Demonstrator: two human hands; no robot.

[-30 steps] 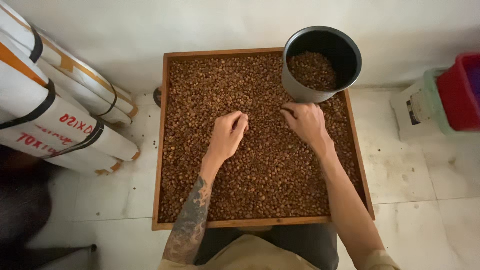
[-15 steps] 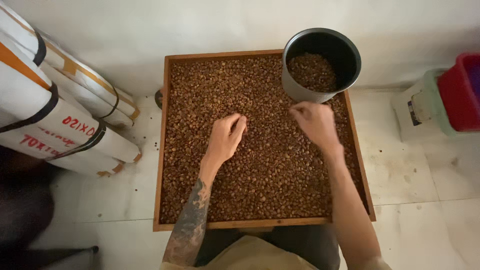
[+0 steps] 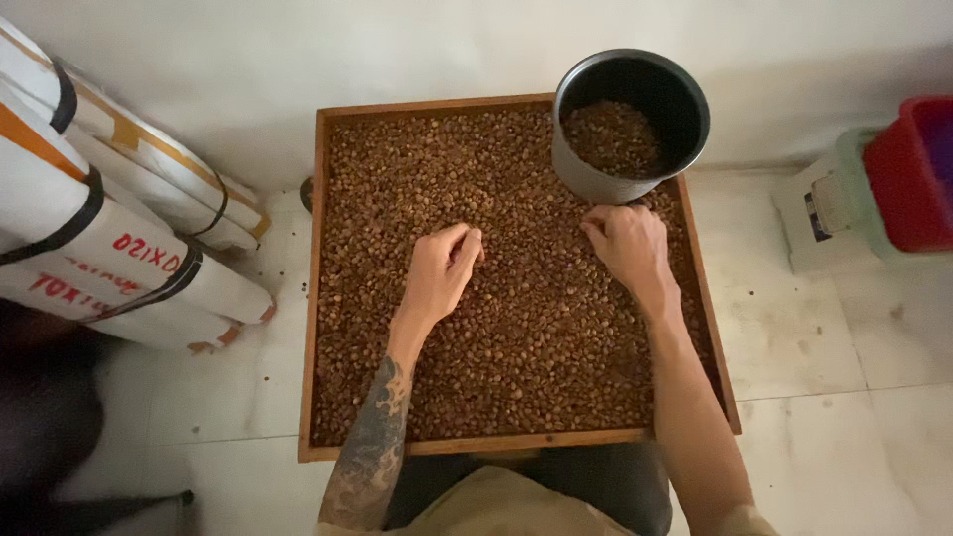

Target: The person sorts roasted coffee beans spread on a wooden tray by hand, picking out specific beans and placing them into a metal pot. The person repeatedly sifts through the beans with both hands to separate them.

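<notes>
A square wooden tray [image 3: 320, 298] fills the middle of the frame, resting on a pale tiled floor [image 3: 844, 397] against a white wall, and it is covered edge to edge with small brown beans [image 3: 536, 337]. Both of the person's hands rest on that layer of beans, a little above the tray's centre.

The left hand [image 3: 442, 273], with a tattooed forearm running down to the lower edge of the frame, lies on the beans with its fingers curled in and the fingertips gathered close to the thumb — whether a bean sits between them cannot be told. The right hand [image 3: 625, 243] lies to the right of it, knuckles up, fingers bent down into the beans and held close together; what is under them is hidden. The two hands are apart, with a strip of beans between them.

Just above the right hand, in the tray's upper right corner, stands a dark round bucket [image 3: 586, 179] — partly filled with the same kind of beans.

At the left of the frame lie rolled white sacks [image 3: 119, 248] with black and orange bands. At the right edge sits a red bin [image 3: 908, 189] beside a pale green scale [image 3: 824, 213].
</notes>
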